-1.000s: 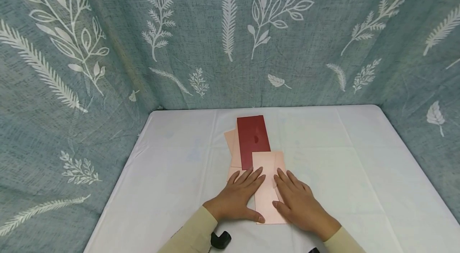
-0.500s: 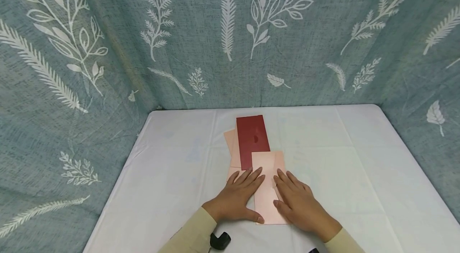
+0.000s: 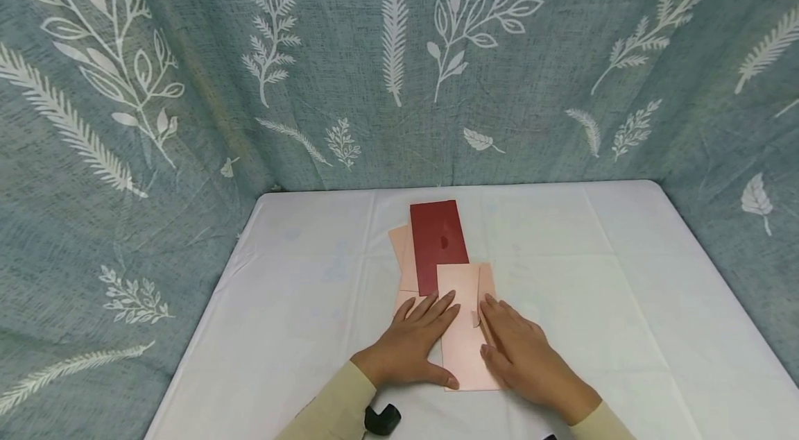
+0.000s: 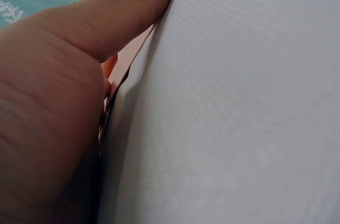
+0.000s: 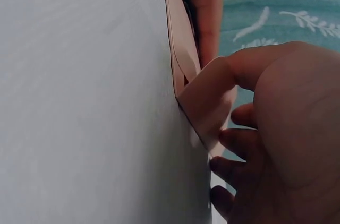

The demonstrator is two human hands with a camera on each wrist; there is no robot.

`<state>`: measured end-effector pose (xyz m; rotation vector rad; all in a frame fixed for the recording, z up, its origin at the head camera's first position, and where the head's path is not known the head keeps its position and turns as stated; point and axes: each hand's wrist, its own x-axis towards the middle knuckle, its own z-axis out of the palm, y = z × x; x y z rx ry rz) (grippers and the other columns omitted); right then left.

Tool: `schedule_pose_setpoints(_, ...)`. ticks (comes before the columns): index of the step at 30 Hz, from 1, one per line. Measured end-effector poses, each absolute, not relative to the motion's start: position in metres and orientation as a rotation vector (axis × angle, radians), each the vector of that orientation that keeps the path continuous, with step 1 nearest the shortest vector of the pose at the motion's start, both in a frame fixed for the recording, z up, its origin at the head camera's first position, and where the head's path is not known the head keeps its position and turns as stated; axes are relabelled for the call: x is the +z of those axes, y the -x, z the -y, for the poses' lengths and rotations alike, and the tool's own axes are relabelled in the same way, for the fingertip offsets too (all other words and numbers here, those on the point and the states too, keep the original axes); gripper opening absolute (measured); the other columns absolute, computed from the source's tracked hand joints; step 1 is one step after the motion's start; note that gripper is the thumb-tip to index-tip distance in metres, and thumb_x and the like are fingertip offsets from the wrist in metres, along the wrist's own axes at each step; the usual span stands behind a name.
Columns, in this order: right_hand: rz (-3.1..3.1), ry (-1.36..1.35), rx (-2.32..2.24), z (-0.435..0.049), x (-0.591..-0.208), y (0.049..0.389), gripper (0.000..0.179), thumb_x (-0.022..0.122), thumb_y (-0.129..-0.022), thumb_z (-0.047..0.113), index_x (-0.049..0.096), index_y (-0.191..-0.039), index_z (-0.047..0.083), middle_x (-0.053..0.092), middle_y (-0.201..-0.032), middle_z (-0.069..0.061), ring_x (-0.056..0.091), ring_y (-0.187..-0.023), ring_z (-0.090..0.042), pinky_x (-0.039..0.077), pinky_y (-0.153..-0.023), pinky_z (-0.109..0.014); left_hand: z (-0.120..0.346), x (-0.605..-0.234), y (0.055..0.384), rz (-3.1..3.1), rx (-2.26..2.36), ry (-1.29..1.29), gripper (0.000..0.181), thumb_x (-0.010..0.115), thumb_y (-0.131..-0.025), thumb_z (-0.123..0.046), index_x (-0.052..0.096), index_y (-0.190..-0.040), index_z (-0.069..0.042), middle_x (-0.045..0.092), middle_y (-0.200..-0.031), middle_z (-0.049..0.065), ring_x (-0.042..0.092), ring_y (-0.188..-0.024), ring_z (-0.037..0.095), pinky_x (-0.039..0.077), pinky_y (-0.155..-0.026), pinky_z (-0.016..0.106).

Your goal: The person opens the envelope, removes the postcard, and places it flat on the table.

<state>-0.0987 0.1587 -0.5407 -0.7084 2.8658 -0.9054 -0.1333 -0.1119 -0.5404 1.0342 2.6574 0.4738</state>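
A person's left hand [image 3: 408, 350] lies flat, fingers spread, across the left side of a pink envelope [image 3: 460, 344] near the front of a white table [image 3: 624, 301], the thumb at its bottom edge. The right hand [image 3: 530, 360], its fingers side by side in the head view, touches the envelope's right flap [image 5: 203, 113] (raised, as the right wrist view shows); whether thumb and fingertips pinch it cannot be told from these angles. Just beyond, the envelope overlaps a red card [image 3: 437, 239], which rests on pink paper [image 3: 408, 275]. A teal curtain [image 3: 406, 141] with white leaves hangs behind the table.
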Motion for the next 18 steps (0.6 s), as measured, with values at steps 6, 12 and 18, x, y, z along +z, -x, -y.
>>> schedule_pose_setpoints(6, -2.897, 0.745, -0.956, -0.1631, -0.5403, 0.0997, 0.072, 0.068, -0.108, 0.020, 0.035, -0.169, 0.002, 0.039, -0.170, -0.018, 0.040, -0.153, -0.040, 0.037, -0.115, -0.068, 0.1126, -0.5428, 0.1339, -2.666, 0.468, -1.051, 0.122, 0.075, -0.086, -0.079, 0.019, -0.176, -0.019, 0.004, -0.182, -0.006, 0.001, -0.166, 0.020, 0.004, -0.128, 0.056)
schedule_pose_setpoints(12, -2.907, 0.802, -0.976, -0.1667, -0.5404, 0.0996, 0.071, 0.069, -0.107, 0.017, 0.036, -0.169, 0.003, 0.039, -0.170, -0.017, 0.042, -0.152, -0.038, 0.040, -0.115, -0.062, 0.1133, -0.5453, 0.1344, -2.671, 0.462, -1.052, 0.122, 0.073, -0.086, -0.081, 0.019, -0.176, -0.020, 0.003, -0.182, -0.007, 0.000, -0.166, 0.020, 0.005, -0.128, 0.056)
schedule_pose_setpoints(18, -2.906, 0.804, -0.993, -0.1688, -0.5393, 0.0976, 0.070, 0.069, -0.107, 0.015, 0.038, -0.169, 0.005, 0.040, -0.170, -0.016, 0.044, -0.152, -0.038, 0.042, -0.113, -0.064, 0.1132, -0.5452, 0.1341, -2.665, 0.466, -1.046, 0.122, 0.074, -0.086, -0.081, 0.018, -0.176, -0.020, 0.002, -0.182, -0.007, -0.001, -0.165, 0.019, 0.004, -0.128, 0.056)
